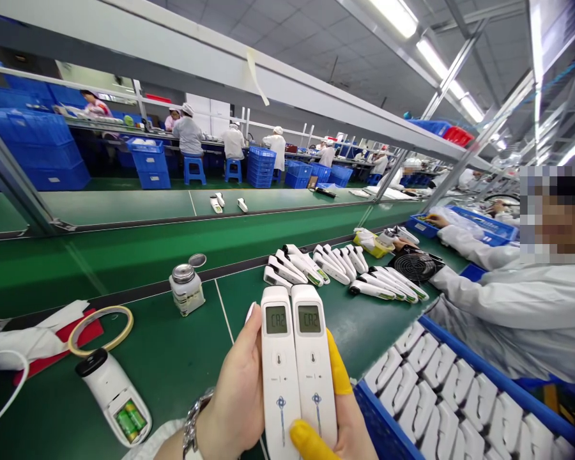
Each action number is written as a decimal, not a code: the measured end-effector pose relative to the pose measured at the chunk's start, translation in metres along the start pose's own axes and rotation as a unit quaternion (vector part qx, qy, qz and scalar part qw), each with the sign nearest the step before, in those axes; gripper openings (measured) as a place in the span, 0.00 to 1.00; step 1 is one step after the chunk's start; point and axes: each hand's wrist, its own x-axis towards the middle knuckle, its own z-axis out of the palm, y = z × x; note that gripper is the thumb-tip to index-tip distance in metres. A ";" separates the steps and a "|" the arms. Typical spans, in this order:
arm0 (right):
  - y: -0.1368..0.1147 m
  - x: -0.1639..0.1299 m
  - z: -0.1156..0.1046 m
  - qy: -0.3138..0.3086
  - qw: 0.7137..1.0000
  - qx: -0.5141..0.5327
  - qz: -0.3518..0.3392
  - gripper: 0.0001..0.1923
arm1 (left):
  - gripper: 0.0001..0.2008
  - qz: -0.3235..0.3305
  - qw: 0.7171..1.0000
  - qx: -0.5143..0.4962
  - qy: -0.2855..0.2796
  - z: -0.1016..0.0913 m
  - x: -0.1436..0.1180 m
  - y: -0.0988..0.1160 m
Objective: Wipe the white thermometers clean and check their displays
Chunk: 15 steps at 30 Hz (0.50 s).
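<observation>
Side by side in front of me are two white infrared thermometers, their small grey displays lit with characters. Around the left thermometer [278, 364] is my left hand [237, 383], thumb along its edge and a bracelet at the wrist. My right hand [349, 421], with yellow finger covers, grips the right thermometer [315, 364]; its thumb also presses the lower end of the left one. Another thermometer [115, 399] lies at the left with its battery bay uncovered, showing green batteries. Several more thermometers [335, 263] lie in rows beyond my hands.
A blue crate [381, 418] of white thermometers stands at the right, beside a co-worker in white [503, 313]. On the green bench are a metal-topped bottle [186, 294], a tape roll [100, 313] and a white cable [14, 354]. A green conveyor [138, 252] runs behind.
</observation>
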 end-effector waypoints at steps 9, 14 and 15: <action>-0.008 -0.002 0.007 0.037 0.998 0.030 0.029 0.60 | 0.23 0.000 1.000 0.006 0.009 0.002 0.001 0.002; -0.013 -0.005 0.013 0.054 0.996 0.045 0.047 0.61 | 0.25 0.008 1.000 0.016 -0.001 0.004 0.000 0.001; -0.013 -0.005 0.012 0.050 0.997 0.041 0.044 0.61 | 0.26 0.010 1.000 0.025 -0.001 0.003 0.000 0.000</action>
